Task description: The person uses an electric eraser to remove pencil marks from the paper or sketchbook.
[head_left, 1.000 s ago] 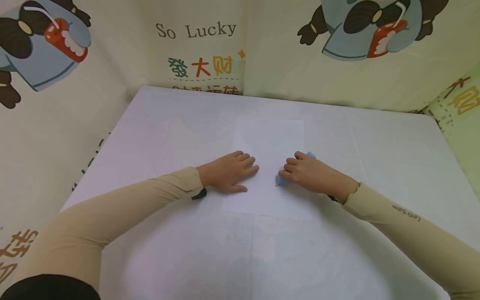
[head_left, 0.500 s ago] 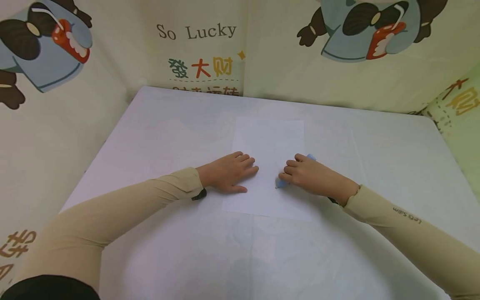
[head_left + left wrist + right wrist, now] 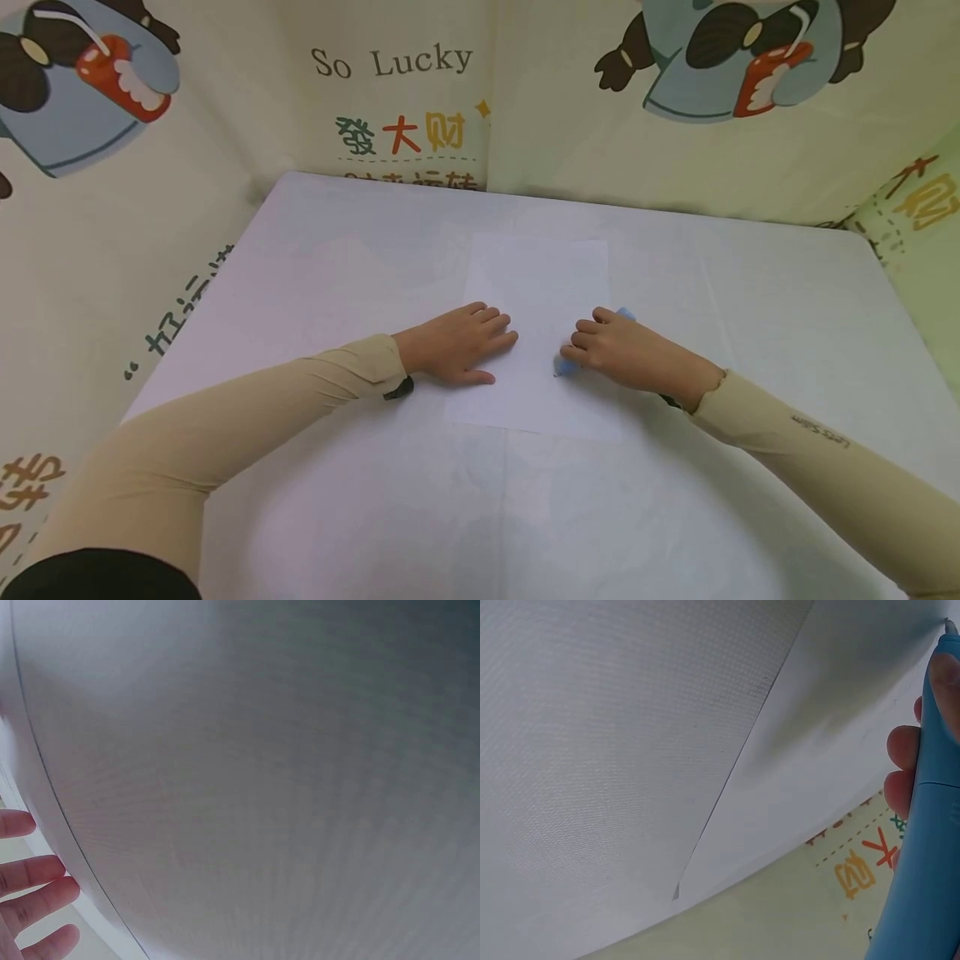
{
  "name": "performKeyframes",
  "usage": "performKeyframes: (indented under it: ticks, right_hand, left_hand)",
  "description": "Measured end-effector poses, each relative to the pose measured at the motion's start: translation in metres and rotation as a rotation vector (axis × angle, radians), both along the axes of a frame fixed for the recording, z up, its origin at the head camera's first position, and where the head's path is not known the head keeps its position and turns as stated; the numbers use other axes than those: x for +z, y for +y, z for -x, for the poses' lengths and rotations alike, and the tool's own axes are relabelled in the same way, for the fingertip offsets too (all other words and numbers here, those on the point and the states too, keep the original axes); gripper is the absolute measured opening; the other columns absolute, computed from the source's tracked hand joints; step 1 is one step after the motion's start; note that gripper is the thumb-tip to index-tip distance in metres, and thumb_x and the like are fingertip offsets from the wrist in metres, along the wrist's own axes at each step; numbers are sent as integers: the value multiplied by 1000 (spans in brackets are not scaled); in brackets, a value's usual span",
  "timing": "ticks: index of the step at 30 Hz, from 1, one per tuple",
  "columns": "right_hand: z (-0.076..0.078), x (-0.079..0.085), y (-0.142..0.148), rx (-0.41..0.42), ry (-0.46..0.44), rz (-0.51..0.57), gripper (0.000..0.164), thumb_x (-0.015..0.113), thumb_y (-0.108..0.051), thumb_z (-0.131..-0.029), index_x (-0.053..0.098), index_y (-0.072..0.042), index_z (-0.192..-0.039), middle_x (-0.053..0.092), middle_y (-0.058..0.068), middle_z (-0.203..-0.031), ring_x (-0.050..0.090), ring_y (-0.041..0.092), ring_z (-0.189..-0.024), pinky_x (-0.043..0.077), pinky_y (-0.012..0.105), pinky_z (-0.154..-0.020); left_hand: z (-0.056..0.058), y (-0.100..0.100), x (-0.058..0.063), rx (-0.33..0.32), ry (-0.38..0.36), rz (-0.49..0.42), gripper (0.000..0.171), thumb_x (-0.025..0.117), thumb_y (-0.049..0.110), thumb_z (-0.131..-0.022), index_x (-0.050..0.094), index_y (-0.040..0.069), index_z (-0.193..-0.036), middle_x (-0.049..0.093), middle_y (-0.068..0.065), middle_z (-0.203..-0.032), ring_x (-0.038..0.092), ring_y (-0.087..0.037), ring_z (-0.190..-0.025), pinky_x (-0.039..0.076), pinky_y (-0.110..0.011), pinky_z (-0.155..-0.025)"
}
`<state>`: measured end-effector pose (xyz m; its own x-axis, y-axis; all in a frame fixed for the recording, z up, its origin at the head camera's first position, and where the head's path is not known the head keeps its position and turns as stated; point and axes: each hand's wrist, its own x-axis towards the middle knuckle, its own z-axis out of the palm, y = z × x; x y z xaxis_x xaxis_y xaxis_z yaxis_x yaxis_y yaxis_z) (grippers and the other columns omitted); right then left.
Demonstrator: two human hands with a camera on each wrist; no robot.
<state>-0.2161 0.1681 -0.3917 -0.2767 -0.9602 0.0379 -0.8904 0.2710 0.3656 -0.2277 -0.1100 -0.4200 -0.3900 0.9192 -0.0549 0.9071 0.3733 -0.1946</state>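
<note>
A white sheet of paper (image 3: 538, 275) lies flat on the white-covered table. My left hand (image 3: 459, 343) rests on its left part, fingers spread and thumb apart. My right hand (image 3: 626, 346) grips a thick light-blue pen (image 3: 566, 365) over the sheet's right part. In the right wrist view the blue pen (image 3: 930, 817) has a smooth fat body and a narrow metal tip, which meets the paper at the top right corner. Fingers curl round the barrel there. Several left fingertips (image 3: 45, 900) show at the lower left of the left wrist view.
The white table (image 3: 360, 517) extends around the paper on all sides. Behind and beside it hang cream curtains (image 3: 540, 133) with cartoon figures and lettering. A dark round shape (image 3: 101, 575) sits at the lower left corner.
My right hand with the blue pen has made small shifts, down toward me and then slightly right. The left hand stays in place, and so does the paper.
</note>
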Motion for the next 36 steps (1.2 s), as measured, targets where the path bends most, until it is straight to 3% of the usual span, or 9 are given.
performKeyframes:
  ticks: [8,15,28,36]
  right_hand:
    - [3,-1,-2,10,16,12,27,75,2,-72,57,-8,-90,64,3,-80,57,20,-78,42,34,-75]
    - [1,-1,-1,21,22,3,29,75,3,-70,56,-9,-89,61,1,-77,52,17,-72,38,32,-70]
    - [4,-2,-4,9,20,0,27,75,1,-73,58,-10,-91,63,2,-81,57,19,-79,41,34,-76]
    - [0,-1,1,3,14,-6,30,76,2,-70,57,-8,-91,63,2,-80,54,18,-76,39,32,-72]
  left_hand:
    - [-1,1,0,-5,-7,-11,61,46,54,-90,46,8,-130,53,-10,-117,51,-26,-106,39,-40,-98]
    - [-2,0,1,4,-16,-5,61,46,54,-90,45,8,-131,53,-10,-119,50,-27,-108,38,-41,-99]
    - [-2,1,2,4,-28,-4,61,46,53,-90,46,7,-131,53,-11,-120,50,-27,-108,38,-40,-99]
    - [-1,1,1,12,-22,7,62,47,53,-90,45,8,-132,52,-11,-121,50,-27,-110,38,-42,-101]
